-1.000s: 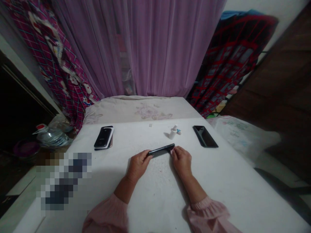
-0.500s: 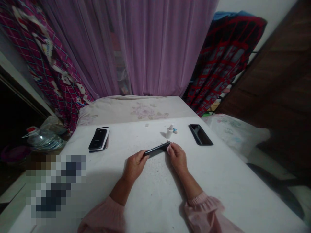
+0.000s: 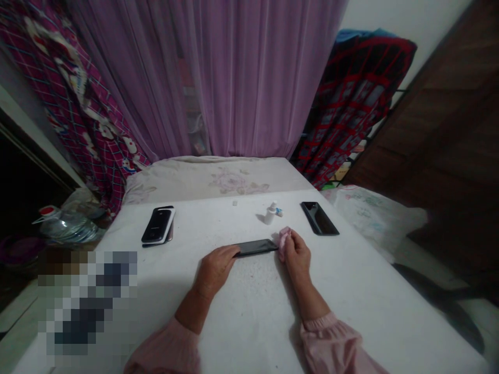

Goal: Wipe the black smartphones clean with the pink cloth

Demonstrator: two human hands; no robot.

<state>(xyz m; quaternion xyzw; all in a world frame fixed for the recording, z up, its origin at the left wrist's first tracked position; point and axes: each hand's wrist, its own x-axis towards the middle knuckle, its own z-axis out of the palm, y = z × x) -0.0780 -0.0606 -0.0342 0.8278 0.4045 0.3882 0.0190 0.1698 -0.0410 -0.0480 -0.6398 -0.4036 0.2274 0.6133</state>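
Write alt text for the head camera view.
A black smartphone lies flat on a white table; the left hand rests on one end, the right hand pinches a pink cloth at the other. A small white bottle and two more phones lie beyond.

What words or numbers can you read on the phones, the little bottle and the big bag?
I can't read any words or numbers clearly.
Phone on the left: pale marks on its back, too small to read.
Phone by the hands: no writing shows.
Little white bottle: too small to read.
Big bag: faint blue print, too blurred to read.
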